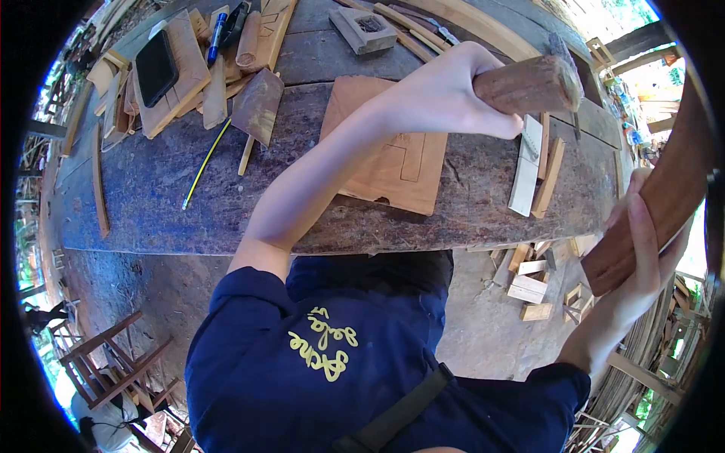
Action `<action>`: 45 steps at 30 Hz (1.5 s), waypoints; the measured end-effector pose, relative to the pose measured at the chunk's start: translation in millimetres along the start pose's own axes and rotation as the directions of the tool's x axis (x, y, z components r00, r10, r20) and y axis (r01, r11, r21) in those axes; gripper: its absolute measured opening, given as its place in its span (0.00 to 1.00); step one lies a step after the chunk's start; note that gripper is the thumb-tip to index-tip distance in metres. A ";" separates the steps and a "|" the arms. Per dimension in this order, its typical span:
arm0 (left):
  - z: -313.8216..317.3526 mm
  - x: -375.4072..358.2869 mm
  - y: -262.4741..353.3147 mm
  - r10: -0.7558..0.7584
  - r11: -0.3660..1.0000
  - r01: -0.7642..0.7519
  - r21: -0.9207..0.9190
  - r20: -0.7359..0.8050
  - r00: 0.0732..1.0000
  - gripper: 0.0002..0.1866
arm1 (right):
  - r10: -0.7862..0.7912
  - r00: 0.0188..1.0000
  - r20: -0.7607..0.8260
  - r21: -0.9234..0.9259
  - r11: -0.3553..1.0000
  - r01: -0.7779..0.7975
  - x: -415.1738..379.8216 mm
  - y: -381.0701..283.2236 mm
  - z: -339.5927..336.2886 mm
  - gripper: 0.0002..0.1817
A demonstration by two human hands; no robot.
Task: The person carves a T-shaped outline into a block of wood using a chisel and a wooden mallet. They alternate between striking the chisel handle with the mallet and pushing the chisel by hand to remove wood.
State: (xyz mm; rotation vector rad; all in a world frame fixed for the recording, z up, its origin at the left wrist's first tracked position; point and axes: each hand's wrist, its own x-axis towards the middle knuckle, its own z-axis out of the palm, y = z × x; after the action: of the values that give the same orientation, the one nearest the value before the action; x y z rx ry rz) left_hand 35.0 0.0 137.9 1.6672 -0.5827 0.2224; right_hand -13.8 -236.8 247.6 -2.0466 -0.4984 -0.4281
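Note:
My left hand [453, 90] reaches over the bench and is closed around a thick brown wooden piece [521, 84], whose end faces right. At the right, my right hand [649, 249] grips a long, dark brown board [657, 196] that runs up past the view's edge. Under my left forearm lies a flat light-brown board [400, 170] with pencil lines on it. Right of that board, below my left hand, are a pale strip [526, 177] and a narrow wooden block [549, 181].
The worn workbench [287, 204] carries a black phone [156, 68], a blue marker [217, 36], a yellow stick [205, 164], a grey block [363, 30] and wood scraps. Offcuts [529, 287] lie on the floor. Lower left are a wooden frame [113, 359] and part of another person [106, 423].

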 end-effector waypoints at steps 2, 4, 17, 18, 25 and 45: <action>-0.9 -1.8 1.5 -0.028 1.000 0.029 -0.005 0.047 0.998 0.12 | -0.073 0.997 0.000 0.014 0.997 0.073 0.8 5.0 -6.6 0.20; 1.8 -2.2 2.6 -0.053 0.999 0.053 -0.009 0.017 0.998 0.12 | -0.065 0.997 -0.049 0.050 0.997 0.067 -0.2 3.8 -8.7 0.19; 4.8 3.8 2.4 -0.059 0.998 0.060 0.028 -0.030 0.998 0.13 | -0.172 0.981 -0.086 -0.610 0.788 0.085 -7.1 1.1 -46.6 0.25; 5.8 4.1 0.4 -0.061 0.998 0.062 0.023 -0.032 0.998 0.13 | -0.276 0.918 -0.283 -0.553 0.830 0.079 -7.4 -14.3 -25.5 0.22; 4.4 6.6 0.0 -0.063 0.997 0.063 0.047 -0.011 0.998 0.13 | -0.104 0.948 0.302 -0.586 0.764 0.270 -3.2 -0.6 -30.9 0.28; -16.8 10.3 -5.7 -0.088 0.988 0.068 -0.135 -0.147 0.985 0.10 | -0.277 0.889 -0.364 -0.389 0.913 0.125 26.4 -62.4 16.7 0.44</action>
State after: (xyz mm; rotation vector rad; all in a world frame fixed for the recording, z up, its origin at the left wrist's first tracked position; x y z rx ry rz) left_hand 49.5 14.1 140.9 1.5285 -0.4069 0.2472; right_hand -21.3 -188.7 297.7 -2.1657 -0.3956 -1.1269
